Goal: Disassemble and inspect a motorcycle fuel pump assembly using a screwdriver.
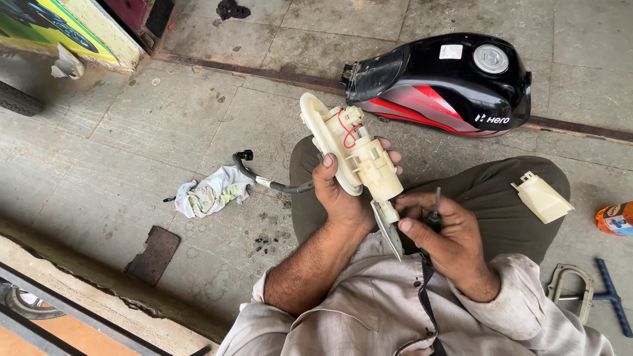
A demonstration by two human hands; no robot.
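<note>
My left hand [341,196] grips a cream plastic fuel pump assembly [353,148] with red wires on its top, held above my lap. A black hose [267,181] runs from it down to the floor on the left. My right hand [445,240] is closed around a small screwdriver [435,209] with a green handle, its metal tip pointing up beside the lower end of the assembly. Both hands are close together over my olive trousers.
A black and red motorcycle fuel tank [448,82] lies on the concrete floor ahead. A cream plastic cover [542,198] rests on my right knee. A crumpled rag [211,191], a dark flat plate [153,254], a metal bracket [570,290], a blue T-handle tool [613,296] and an orange packet [616,219] lie around.
</note>
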